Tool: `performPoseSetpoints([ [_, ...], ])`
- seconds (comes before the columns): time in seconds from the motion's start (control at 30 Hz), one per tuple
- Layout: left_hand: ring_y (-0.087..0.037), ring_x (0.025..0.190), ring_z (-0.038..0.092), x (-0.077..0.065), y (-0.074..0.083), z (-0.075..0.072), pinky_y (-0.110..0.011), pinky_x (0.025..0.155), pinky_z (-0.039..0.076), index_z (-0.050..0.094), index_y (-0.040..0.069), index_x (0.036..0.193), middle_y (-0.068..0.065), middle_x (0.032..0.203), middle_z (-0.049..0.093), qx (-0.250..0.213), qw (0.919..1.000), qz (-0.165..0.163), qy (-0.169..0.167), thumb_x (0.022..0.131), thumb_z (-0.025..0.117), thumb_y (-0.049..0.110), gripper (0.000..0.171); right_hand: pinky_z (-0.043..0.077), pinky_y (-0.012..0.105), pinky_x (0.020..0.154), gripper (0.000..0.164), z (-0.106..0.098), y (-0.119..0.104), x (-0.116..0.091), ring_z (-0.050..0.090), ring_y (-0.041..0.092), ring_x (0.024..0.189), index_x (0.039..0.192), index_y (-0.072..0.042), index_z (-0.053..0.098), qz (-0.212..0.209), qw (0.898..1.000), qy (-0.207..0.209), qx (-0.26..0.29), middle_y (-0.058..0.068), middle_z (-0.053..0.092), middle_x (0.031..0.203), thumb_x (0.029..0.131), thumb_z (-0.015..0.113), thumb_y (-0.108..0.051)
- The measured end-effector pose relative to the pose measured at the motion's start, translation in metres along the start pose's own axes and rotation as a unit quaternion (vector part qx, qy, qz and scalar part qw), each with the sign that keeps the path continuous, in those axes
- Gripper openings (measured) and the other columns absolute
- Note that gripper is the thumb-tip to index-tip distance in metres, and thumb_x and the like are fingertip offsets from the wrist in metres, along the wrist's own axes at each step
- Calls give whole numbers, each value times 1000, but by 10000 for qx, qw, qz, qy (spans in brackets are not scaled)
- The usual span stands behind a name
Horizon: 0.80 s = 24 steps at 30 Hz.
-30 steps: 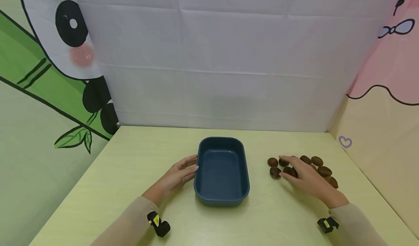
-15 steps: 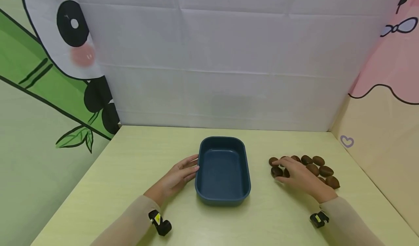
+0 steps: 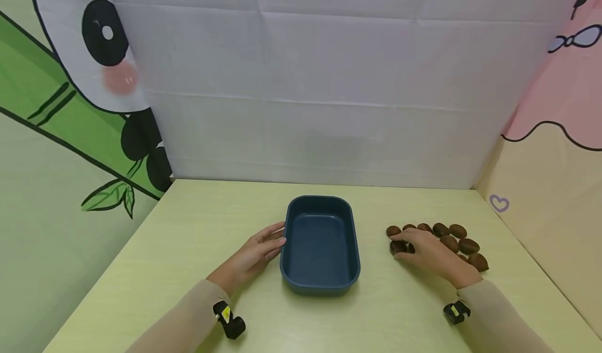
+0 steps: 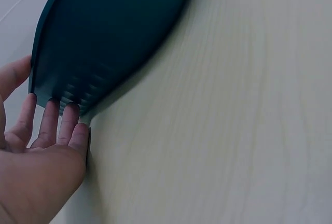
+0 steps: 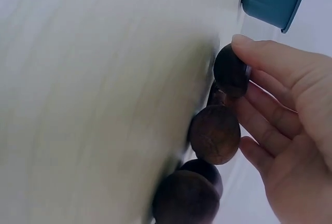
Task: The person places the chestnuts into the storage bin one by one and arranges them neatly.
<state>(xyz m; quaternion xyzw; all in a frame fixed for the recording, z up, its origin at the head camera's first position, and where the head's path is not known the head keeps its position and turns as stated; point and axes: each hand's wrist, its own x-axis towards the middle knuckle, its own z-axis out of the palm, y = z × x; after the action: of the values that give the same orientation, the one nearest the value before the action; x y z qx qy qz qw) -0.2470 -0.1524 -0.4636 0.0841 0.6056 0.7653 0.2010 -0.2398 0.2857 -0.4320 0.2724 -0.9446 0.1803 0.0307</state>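
Note:
A dark blue rectangular container (image 3: 320, 285) stands on the table. At its left wall rests my left hand (image 3: 251, 254), fingers fairly straight; in the left wrist view the fingertips (image 4: 70, 107) touch the wall. Over on the right, my right hand (image 3: 430, 251) reaches among several brown chestnuts (image 3: 449, 243). Its thumb and fingers pinch one dark chestnut (image 5: 231, 71) at the near left of the group, with other chestnuts (image 5: 215, 133) close beside the palm. Part of the group is hidden under the right hand in the head view.
The pale yellow table (image 3: 226, 207) ends at a white cloth backdrop (image 3: 305, 144). Printed cloth panels stand at the left (image 3: 51, 186) and at the right (image 3: 555, 201), close beyond the chestnuts.
My right hand has moved a little left over the chestnuts and its thumb and fingers have closed on one at the left end. The left hand stays at the container.

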Motion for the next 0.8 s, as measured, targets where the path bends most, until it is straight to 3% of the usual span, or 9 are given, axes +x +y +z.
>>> performPoseSetpoints([
  [0.2,-32,144,32,0,0,-1,-39,117,30,28,4,157,-23,159,27,-20,10000,0,2,101,57,6,63,54,35,78,38,-9,-5,6,62,20,95,123,1,68,-79,9999,-103,74,5,67,108,90,77,-15],
  [0.43,-32,145,32,1,0,0,-40,117,30,28,4,157,-22,160,27,-52,10000,-36,1,102,55,4,61,54,37,78,37,-19,-11,18,62,18,94,123,3,68,-519,9986,95,11,5,68,109,89,76,-10],
  [0.63,-31,144,33,-1,0,-1,-39,116,32,29,5,157,-22,160,27,-50,10000,-31,27,101,58,6,63,56,45,84,40,-29,-21,34,65,22,100,126,1,67,-532,9978,106,373,5,69,111,90,77,-13],
  [0.8,-30,144,33,1,-1,-2,-36,115,33,30,6,157,-21,160,28,-42,10000,-57,15,101,59,7,63,55,43,85,43,-38,-34,49,65,22,104,129,0,66,-567,9967,52,585,4,68,114,91,76,-16],
])
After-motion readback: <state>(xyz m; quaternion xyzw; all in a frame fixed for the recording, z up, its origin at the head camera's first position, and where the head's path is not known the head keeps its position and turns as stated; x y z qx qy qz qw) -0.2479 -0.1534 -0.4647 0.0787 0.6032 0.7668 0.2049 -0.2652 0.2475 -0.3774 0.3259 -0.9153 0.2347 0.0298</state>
